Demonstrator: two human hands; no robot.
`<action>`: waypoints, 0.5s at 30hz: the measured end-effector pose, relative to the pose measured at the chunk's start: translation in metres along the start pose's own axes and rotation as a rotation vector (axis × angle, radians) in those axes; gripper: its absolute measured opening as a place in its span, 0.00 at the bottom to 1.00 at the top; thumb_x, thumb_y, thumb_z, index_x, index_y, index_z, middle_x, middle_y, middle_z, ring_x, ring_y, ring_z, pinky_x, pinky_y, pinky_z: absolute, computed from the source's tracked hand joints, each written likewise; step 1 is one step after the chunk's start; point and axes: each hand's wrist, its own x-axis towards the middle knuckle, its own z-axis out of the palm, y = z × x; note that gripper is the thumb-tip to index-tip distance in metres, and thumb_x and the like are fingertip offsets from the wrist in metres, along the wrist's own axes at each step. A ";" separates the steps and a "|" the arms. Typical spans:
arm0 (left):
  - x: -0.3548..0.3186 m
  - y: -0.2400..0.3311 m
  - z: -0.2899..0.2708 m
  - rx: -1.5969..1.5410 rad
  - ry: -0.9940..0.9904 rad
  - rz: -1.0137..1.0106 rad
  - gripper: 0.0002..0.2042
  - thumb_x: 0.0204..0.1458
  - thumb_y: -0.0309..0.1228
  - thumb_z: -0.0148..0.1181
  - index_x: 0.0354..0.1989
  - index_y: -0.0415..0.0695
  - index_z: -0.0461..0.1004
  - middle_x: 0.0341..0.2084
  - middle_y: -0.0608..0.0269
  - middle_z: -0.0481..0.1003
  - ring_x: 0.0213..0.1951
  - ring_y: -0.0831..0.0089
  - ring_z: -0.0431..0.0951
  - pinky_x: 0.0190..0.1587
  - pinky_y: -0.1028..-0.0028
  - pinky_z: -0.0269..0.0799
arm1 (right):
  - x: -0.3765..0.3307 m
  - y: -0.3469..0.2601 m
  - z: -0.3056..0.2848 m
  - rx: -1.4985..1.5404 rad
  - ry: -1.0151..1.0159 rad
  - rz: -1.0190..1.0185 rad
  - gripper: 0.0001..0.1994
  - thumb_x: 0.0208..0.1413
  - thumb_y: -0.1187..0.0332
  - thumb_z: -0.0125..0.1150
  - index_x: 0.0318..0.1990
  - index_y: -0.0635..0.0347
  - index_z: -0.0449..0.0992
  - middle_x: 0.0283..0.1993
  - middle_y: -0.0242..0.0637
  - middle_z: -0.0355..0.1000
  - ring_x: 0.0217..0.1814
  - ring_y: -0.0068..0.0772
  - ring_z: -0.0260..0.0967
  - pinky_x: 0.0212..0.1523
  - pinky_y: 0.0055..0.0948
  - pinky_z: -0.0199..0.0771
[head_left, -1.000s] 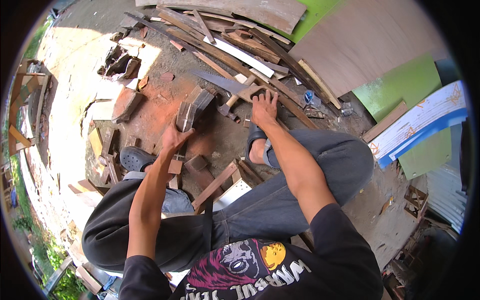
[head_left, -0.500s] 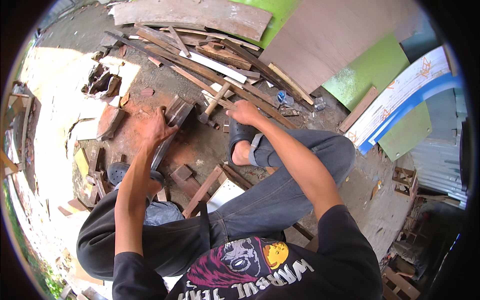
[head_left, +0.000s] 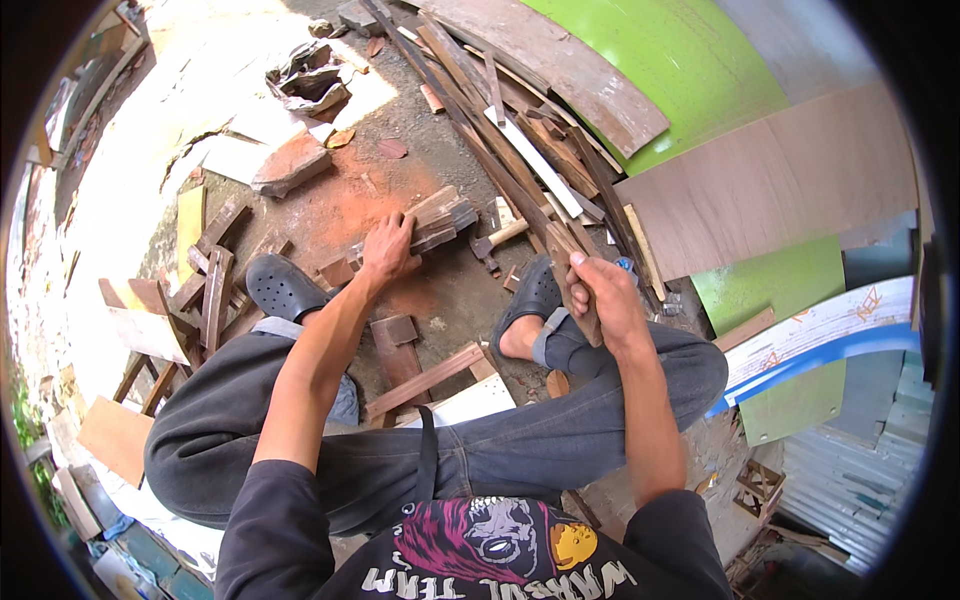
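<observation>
For this step, which I judge to be steadying the block (head_left: 440, 212) while the other hand manages the piece (head_left: 573, 262), it would be good to press straight down with a flat, firm palm, because the ground looks rough and the block may rock. The left hand (head_left: 390, 250) has its fingers bent over the block's top, near the middle; they would be safer kept back from the end at two o'clock. The right hand (head_left: 612, 300) is closed around the piece, thumb on top, the piece pointing to eleven o'clock. A relaxed wrist should give better control. I would also put the hammer (head_left: 508, 232) farther off, since it lies just beside the block, at three o'clock from the left hand.

The block is on the ground, between eleven and twelve o'clock from the person's body, beyond the shoes (head_left: 535, 298). It is long and seems layered: pale brown wood on top, a darker, greyish side facing four o'clock. The piece is brown and narrow; whether it is loose wood or a tool's handle, I cannot tell.
</observation>
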 end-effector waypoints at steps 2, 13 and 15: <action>-0.003 0.002 0.000 -0.031 -0.053 -0.048 0.39 0.39 0.40 0.75 0.62 0.43 0.65 0.54 0.48 0.69 0.59 0.49 0.70 0.59 0.56 0.72 | -0.002 0.014 0.016 0.188 -0.010 -0.009 0.17 0.67 0.59 0.58 0.28 0.60 0.71 0.20 0.25 0.63 0.20 0.16 0.58 0.23 0.18 0.58; -0.014 -0.011 0.023 -0.128 0.024 -0.019 0.37 0.40 0.41 0.74 0.60 0.40 0.67 0.53 0.48 0.70 0.59 0.50 0.70 0.60 0.57 0.71 | 0.023 0.082 0.054 0.189 0.061 -0.077 0.16 0.67 0.62 0.58 0.28 0.61 0.72 0.19 0.24 0.63 0.20 0.13 0.58 0.22 0.17 0.56; -0.012 -0.012 0.022 -0.108 0.016 -0.013 0.38 0.41 0.43 0.73 0.61 0.40 0.67 0.52 0.48 0.71 0.59 0.51 0.71 0.60 0.57 0.69 | 0.025 0.090 0.056 0.122 0.063 -0.076 0.16 0.67 0.61 0.59 0.28 0.61 0.72 0.19 0.24 0.63 0.19 0.12 0.57 0.21 0.17 0.56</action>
